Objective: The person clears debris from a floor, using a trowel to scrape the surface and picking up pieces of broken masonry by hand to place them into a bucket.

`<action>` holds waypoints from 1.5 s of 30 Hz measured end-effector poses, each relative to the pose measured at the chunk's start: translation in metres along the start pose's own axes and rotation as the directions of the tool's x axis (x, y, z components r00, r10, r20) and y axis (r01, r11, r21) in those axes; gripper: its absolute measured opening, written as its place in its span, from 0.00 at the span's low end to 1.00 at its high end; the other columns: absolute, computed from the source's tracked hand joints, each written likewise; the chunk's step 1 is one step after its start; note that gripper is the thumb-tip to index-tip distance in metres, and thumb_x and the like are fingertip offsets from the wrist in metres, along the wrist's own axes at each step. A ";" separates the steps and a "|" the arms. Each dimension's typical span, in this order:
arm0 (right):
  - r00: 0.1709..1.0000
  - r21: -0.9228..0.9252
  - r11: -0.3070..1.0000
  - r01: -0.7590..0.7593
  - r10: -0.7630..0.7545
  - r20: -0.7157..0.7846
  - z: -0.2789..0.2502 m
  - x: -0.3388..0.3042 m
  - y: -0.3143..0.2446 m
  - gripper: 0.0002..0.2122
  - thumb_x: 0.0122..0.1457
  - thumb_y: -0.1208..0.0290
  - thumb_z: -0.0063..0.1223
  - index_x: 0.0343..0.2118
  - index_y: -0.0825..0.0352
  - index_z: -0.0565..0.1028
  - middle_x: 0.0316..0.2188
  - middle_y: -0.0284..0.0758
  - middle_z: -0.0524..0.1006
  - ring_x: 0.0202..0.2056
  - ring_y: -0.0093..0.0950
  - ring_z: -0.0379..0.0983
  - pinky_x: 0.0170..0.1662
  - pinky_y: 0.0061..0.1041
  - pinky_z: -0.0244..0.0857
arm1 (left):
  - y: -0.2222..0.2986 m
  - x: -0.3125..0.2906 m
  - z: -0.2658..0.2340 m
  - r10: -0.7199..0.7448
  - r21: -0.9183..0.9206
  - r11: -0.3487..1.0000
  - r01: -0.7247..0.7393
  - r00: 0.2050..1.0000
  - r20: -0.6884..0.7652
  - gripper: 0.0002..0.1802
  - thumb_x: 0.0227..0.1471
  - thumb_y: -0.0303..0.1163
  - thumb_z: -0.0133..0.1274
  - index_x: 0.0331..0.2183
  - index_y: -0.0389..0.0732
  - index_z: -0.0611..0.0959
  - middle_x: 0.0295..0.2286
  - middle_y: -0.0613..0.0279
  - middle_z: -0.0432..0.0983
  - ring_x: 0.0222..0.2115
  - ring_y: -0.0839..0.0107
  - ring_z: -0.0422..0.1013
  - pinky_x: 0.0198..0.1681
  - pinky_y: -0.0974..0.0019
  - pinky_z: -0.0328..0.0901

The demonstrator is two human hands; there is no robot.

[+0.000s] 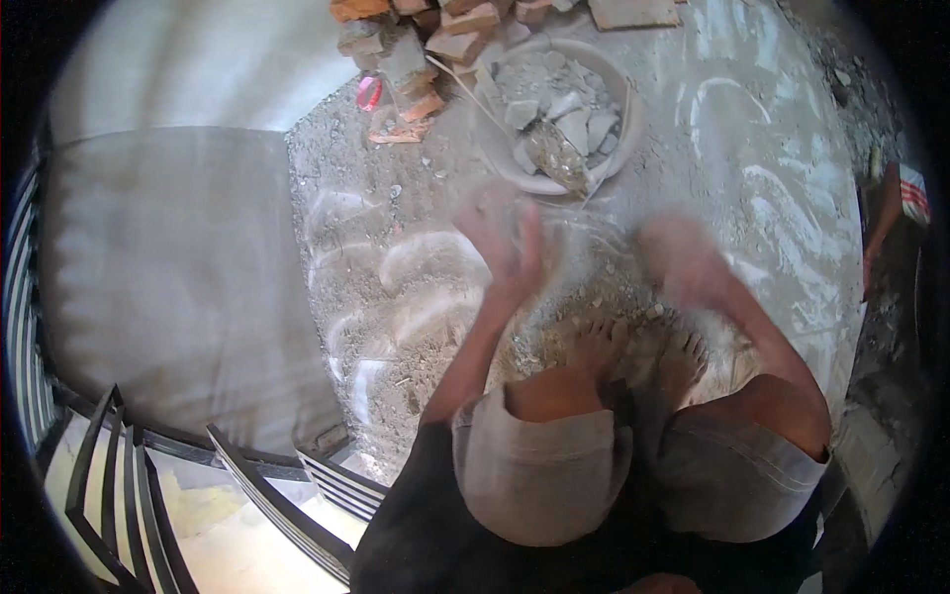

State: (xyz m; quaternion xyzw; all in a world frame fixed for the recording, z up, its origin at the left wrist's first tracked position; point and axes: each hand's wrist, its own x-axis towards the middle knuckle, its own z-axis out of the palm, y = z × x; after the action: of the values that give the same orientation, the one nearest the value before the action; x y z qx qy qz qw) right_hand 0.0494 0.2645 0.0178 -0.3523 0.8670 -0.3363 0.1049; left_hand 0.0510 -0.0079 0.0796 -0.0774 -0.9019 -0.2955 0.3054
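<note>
My left hand point(502, 238) is raised just in front of a pale round basin point(633, 139); it is blurred, but its thumb and fingers show apart with nothing between them. To its right, my right hand point(683, 259) is smeared by motion, so its fingers and anything in them cannot be made out. Grey broken rubble point(574, 129) fills the basin, with flat chunks and a dirt-crusted piece near its front rim. Neither hand visibly touches the basin. Beneath the hands, dust and small crumbs lie on the floor point(584, 257).
Broken bricks point(465, 40) are piled behind the basin, beside a pink ring point(369, 93). A grey sheet-like surface point(178, 277) spans the left, with black metal bars point(129, 475) at lower left. My bare feet point(599, 346) are close below my hands. Rubble point(851, 109) lines the right edge.
</note>
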 end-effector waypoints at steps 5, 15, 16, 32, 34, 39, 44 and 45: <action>0.574 0.170 0.696 0.697 -0.685 0.449 0.118 -0.113 -0.013 0.22 0.44 0.62 0.55 0.43 0.68 0.73 0.49 0.44 0.67 0.56 0.42 0.57 0.60 0.44 0.48 | 0.011 -0.095 0.009 0.239 -0.120 0.971 -0.209 0.782 0.575 0.23 0.48 0.39 0.55 0.44 0.37 0.73 0.44 0.51 0.65 0.45 0.53 0.61 0.47 0.53 0.53; 0.782 0.197 0.873 0.446 -0.488 0.387 0.125 -0.042 0.068 0.27 0.50 0.64 0.53 0.54 0.61 0.62 0.59 0.39 0.56 0.61 0.36 0.50 0.56 0.39 0.57 | -0.007 -0.122 0.038 0.110 -0.082 0.994 -0.073 0.698 0.708 0.35 0.45 0.51 0.54 0.48 0.37 0.69 0.46 0.47 0.63 0.47 0.51 0.59 0.49 0.52 0.52; 0.819 0.209 0.905 0.370 -0.424 0.386 0.115 -0.033 0.067 0.27 0.49 0.65 0.54 0.54 0.61 0.63 0.60 0.38 0.55 0.61 0.36 0.50 0.56 0.38 0.57 | -0.012 -0.123 0.046 0.097 -0.074 0.995 -0.064 0.697 0.711 0.39 0.45 0.54 0.53 0.50 0.36 0.67 0.47 0.46 0.61 0.48 0.51 0.59 0.49 0.51 0.52; 0.921 -0.063 0.992 -0.109 0.077 -0.381 0.008 0.076 0.250 0.22 0.52 0.66 0.45 0.51 0.65 0.67 0.58 0.41 0.60 0.61 0.40 0.49 0.63 0.37 0.41 | -0.008 -0.110 0.113 -0.182 -0.003 0.979 0.204 0.879 0.441 0.31 0.50 0.46 0.48 0.49 0.33 0.67 0.46 0.46 0.64 0.46 0.51 0.58 0.50 0.50 0.51; 0.972 -0.075 0.997 -0.014 -0.004 -0.236 0.028 0.121 0.200 0.23 0.53 0.65 0.45 0.53 0.65 0.66 0.58 0.41 0.59 0.61 0.40 0.49 0.63 0.36 0.41 | -0.031 -0.088 0.094 -0.513 -0.219 0.776 0.591 0.794 0.326 0.31 0.51 0.46 0.48 0.50 0.33 0.66 0.44 0.45 0.64 0.45 0.50 0.59 0.49 0.51 0.51; 0.996 0.233 0.969 0.080 -0.085 0.012 0.024 0.095 0.137 0.30 0.47 0.64 0.48 0.57 0.64 0.62 0.61 0.41 0.55 0.63 0.40 0.45 0.65 0.36 0.36 | -0.118 -0.078 0.074 -0.508 0.376 0.835 0.401 0.824 0.249 0.28 0.54 0.46 0.44 0.46 0.31 0.69 0.41 0.41 0.66 0.43 0.48 0.60 0.50 0.51 0.49; 0.951 0.258 0.957 -0.133 0.050 0.305 0.025 0.045 0.112 0.23 0.45 0.74 0.49 0.49 0.63 0.69 0.58 0.40 0.59 0.62 0.37 0.47 0.63 0.35 0.42 | -0.048 -0.087 0.119 -0.428 0.407 0.888 0.212 0.705 0.566 0.30 0.56 0.50 0.37 0.47 0.33 0.69 0.40 0.37 0.67 0.44 0.44 0.60 0.46 0.42 0.49; 0.956 0.354 0.929 -0.103 -0.006 0.293 0.021 0.034 0.107 0.22 0.45 0.75 0.49 0.47 0.63 0.71 0.57 0.41 0.61 0.62 0.37 0.49 0.63 0.34 0.43 | -0.034 -0.087 0.124 -0.419 0.339 0.907 0.248 0.603 0.679 0.32 0.56 0.52 0.36 0.50 0.33 0.67 0.40 0.37 0.67 0.45 0.43 0.59 0.46 0.41 0.48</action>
State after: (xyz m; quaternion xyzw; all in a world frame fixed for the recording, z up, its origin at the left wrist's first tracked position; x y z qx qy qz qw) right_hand -0.0250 0.2870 -0.0665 -0.3500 0.7731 -0.4341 0.3022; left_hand 0.0468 0.0398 -0.0682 0.0133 -0.9709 -0.1936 -0.1404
